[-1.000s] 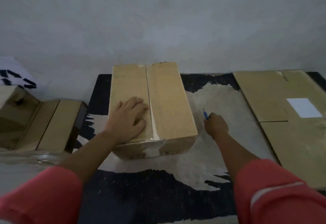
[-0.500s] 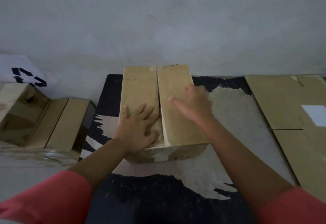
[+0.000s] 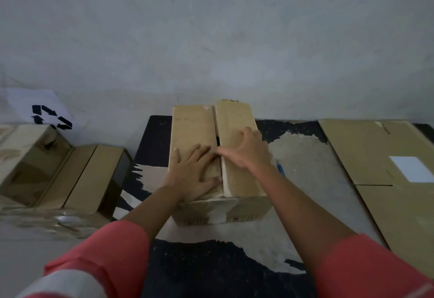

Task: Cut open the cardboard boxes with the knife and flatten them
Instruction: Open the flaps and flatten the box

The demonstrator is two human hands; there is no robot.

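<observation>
Now the left hand (image 3: 192, 175) lies flat, fingers spread, on the box (image 3: 192, 128) at centre, its seam (image 3: 216, 131) running near to far between both hands. Right hand (image 3: 246, 151) claws the right flap (image 3: 237, 180), thumb hooked at that seam; the knife (image 3: 280, 168) lies just right of the box.

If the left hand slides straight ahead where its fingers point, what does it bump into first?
Probably the right hand. Its thumb lies at the middle seam of the box, just ahead of the fingertips of the left hand. Depth is unclear, so they may already touch.
</observation>
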